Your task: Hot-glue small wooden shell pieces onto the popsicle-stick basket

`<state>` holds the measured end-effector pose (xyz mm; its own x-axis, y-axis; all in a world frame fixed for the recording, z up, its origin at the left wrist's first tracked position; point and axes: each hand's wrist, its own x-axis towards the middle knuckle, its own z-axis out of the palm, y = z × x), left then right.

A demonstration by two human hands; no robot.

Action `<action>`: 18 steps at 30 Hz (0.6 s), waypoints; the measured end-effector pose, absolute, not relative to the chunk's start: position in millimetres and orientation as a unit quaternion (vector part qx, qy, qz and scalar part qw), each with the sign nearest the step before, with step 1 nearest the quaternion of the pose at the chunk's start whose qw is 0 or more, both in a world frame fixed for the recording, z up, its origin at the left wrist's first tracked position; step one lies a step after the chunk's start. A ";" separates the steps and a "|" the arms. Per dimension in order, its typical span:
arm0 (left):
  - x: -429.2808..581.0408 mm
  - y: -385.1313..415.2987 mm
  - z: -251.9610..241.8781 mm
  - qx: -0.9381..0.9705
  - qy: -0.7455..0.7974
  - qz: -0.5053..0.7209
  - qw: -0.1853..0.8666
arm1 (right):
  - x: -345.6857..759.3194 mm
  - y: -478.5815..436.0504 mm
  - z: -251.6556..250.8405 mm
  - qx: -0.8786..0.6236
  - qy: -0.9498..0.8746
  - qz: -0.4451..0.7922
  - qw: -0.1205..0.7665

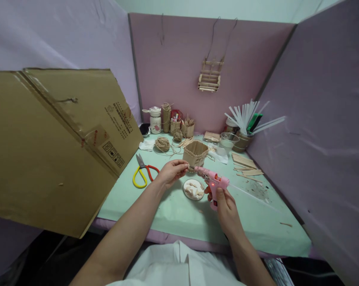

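My right hand (226, 206) is wrapped round the handle of a pink hot glue gun (214, 183); a red light glows on its side and a long clear glue stick (251, 195) sticks out of its back. The gun's nozzle points left, close to the fingertips of my left hand (174, 173). That hand is pinched on a small piece I cannot make out. Just behind the nozzle stands a wooden-stick pot (195, 153) with several sides. Below the gun lies a round dish (193, 190) with pale, shell-like pieces in it.
Scissors (143, 171) with yellow and red handles lie left. Twine balls (162, 144), a white bottle (155, 120) and stick holders (188, 128) stand behind. At right are a plastic cup (228, 140), glue sticks (245, 115) and flat wooden sticks (245, 162). Cardboard (63, 151) leans left.
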<state>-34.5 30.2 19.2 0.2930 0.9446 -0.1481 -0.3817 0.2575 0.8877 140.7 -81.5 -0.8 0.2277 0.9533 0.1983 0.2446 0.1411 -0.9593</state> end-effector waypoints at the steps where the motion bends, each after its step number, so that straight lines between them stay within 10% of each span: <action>1: -34.5 30.2 19.3 0.384 0.363 0.475 0.704 | 140.6 -81.6 -0.5 -0.568 -0.530 0.326 0.539; 18: -34.3 31.8 17.5 0.378 0.357 0.495 0.696 | 139.7 -83.8 0.5 -0.578 -0.538 0.326 0.519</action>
<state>-34.3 31.8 17.5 0.2540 0.9594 -0.1225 -0.4196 0.2234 0.8798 139.7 -83.8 0.5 0.2081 0.9612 0.1813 0.2839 0.1180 -0.9516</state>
